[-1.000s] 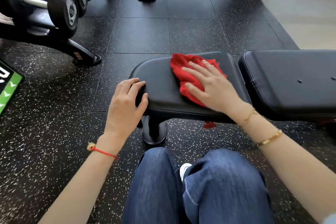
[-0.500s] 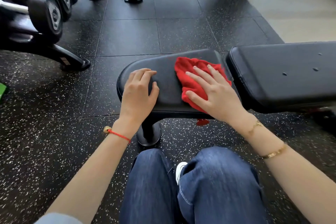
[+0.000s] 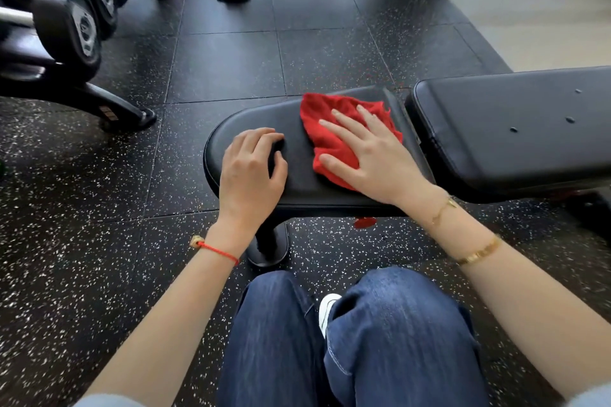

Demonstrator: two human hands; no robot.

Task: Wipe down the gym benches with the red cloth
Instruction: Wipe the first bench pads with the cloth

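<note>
Since half a second ago, the right hand (image 3: 373, 158) is lying a little farther toward the back-pad end of the black padded vinyl bench seat (image 3: 297, 172), and the crumpled red cloth (image 3: 334, 129) is lying with it, now reaching close to the seat's far edge. The fingers are lying straight and spread, pressing the cloth flat against the seat; nothing is being pinched. The left hand (image 3: 251, 172) is resting on the seat's rounded end as before, with its fingers now curling more, knuckles raised, holding nothing.

The cloth is covering the seat's right portion, stopping short of the narrow gap that is separating the seat from the long black back pad (image 3: 515, 132). Bare vinyl is showing between the two hands and along the near edge. A red scrap (image 3: 365, 222) is showing under the seat's near edge; what it is cannot be told.

Speckled black rubber floor tiles (image 3: 231, 63) are lying open beyond the seat. The rack of black dumbbells (image 3: 66, 23) is standing well apart at the far left. Knees in blue denim (image 3: 390, 334) are sitting just near the seat's black post (image 3: 268, 241).
</note>
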